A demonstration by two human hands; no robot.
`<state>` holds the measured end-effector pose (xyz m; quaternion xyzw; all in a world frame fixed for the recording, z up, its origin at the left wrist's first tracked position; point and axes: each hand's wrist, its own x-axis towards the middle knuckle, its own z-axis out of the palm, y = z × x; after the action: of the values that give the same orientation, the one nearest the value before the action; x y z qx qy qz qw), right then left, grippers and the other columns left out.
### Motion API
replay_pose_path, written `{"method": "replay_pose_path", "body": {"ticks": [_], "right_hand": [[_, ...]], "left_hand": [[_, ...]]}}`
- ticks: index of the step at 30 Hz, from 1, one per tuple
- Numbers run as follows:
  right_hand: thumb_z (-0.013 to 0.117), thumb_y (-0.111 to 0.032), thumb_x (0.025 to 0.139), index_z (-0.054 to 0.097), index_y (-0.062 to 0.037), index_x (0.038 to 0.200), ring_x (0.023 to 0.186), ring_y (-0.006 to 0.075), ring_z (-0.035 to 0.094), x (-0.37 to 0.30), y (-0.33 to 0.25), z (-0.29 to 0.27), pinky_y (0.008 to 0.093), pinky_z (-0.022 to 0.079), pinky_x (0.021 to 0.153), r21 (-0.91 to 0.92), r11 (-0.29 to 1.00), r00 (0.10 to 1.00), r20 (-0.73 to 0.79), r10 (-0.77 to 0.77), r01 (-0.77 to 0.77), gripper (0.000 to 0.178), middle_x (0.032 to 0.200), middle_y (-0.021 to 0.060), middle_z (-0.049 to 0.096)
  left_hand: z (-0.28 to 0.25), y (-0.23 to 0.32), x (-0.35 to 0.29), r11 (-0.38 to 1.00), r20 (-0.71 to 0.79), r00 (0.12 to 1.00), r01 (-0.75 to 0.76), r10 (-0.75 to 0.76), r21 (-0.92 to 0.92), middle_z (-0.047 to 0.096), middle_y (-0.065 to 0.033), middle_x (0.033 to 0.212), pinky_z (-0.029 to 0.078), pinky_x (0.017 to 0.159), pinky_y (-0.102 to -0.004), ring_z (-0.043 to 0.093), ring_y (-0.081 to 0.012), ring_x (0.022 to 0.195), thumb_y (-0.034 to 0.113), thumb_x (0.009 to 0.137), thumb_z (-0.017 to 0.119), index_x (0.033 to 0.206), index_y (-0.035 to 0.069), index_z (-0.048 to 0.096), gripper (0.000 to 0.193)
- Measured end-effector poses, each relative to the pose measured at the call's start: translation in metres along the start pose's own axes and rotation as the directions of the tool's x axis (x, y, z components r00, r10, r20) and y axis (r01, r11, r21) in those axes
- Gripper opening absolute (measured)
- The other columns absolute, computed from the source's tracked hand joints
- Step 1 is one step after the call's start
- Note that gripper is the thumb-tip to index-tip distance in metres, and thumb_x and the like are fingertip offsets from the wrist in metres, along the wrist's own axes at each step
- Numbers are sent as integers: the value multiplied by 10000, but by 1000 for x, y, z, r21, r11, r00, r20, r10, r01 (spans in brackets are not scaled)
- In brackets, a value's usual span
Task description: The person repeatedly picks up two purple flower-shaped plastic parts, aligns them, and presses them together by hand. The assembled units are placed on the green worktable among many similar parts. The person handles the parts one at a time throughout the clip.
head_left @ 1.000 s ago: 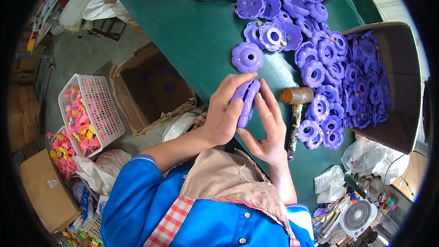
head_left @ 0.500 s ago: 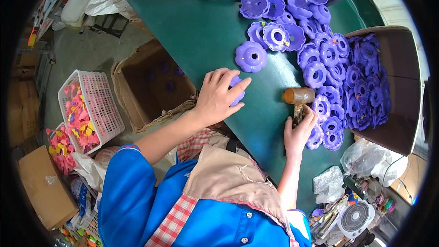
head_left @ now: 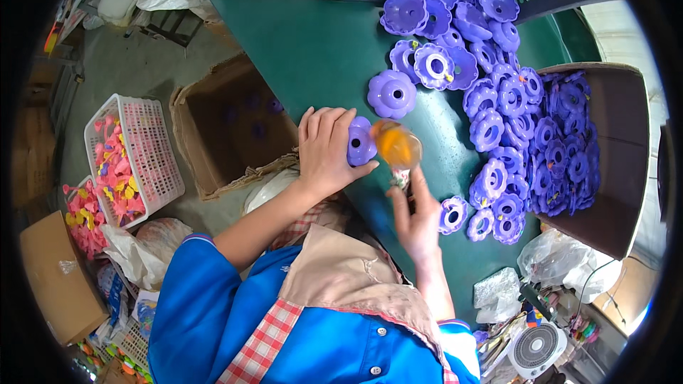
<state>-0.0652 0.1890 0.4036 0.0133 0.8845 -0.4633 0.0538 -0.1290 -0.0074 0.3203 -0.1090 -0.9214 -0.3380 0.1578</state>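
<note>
Half closed, the left grip (head_left: pixel 326 149) curls around a purple scalloped cup (head_left: pixel 366 146) at the edge of the green desk (head_left: pixel 313 35), fingers on its ten o'clock side and thumb at five; the right grip (head_left: pixel 416 217) closes round the handle (head_left: pixel 400 177) of an amber-headed mallet (head_left: pixel 402 146), whose blurred head is just beside the cup at three o'clock, touching or not I cannot tell. A second purple cup (head_left: pixel 388 104) lies near at one o'clock, a lone purple ring (head_left: pixel 446 223) at four. Farther out, heaped purple rings (head_left: pixel 523 126) spread toward three o'clock beside a cardboard box (head_left: pixel 620 163) holding more, and an open carton (head_left: pixel 206 135) sits at nine.
</note>
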Motion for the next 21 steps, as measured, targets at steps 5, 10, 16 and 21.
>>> {"method": "replay_pose_path", "body": {"ticks": [5, 10, 16, 21], "right_hand": [[693, -11, 1016, 542, 62, 1522, 726, 165, 616, -11, 42, -18, 295, 509, 684, -76, 995, 951, -299, -84, 64, 533, 946, 142, 728], [712, 20, 955, 634, -2, 1427, 1203, 372, 629, -12, 61, -54, 467, 482, 1049, -554, 832, 854, -413, -316, 40, 480, 1280, 190, 662], [725, -5, 829, 626, -42, 1432, 1380, 396, 557, 153, 13, -50, 546, 389, 1202, -651, 676, 832, -119, -542, 347, 612, 1458, 173, 629], [679, -27, 900, 685, -61, 1349, 1301, 350, 656, 185, 29, -51, 547, 395, 1201, -614, 711, 858, -105, -503, 342, 450, 1300, 162, 736]], "left_hand": [[-5, -4, -8, 1000, -32, 999, 13, -13, -2, 549, -155, 1382, 325, 1182, -616, 497, -393, 1315, 409, 578, 1004, 1458, 52, 539, 1057], [-48, -24, -9, 975, -317, 948, 83, -13, 207, 525, -180, 1471, 258, 1181, -654, 450, -424, 1400, 426, 646, 990, 1489, 73, 524, 1025], [-5, 25, 91, 958, 33, 970, -231, 240, -171, 519, -182, 1507, 410, 1190, -516, 479, -411, 1430, 278, 779, 915, 1477, 48, 550, 820], [36, 0, 87, 918, 88, 957, -236, 276, -320, 548, -196, 1459, 468, 1140, -495, 551, -390, 1365, 185, 798, 879, 1423, 42, 589, 704]]}}
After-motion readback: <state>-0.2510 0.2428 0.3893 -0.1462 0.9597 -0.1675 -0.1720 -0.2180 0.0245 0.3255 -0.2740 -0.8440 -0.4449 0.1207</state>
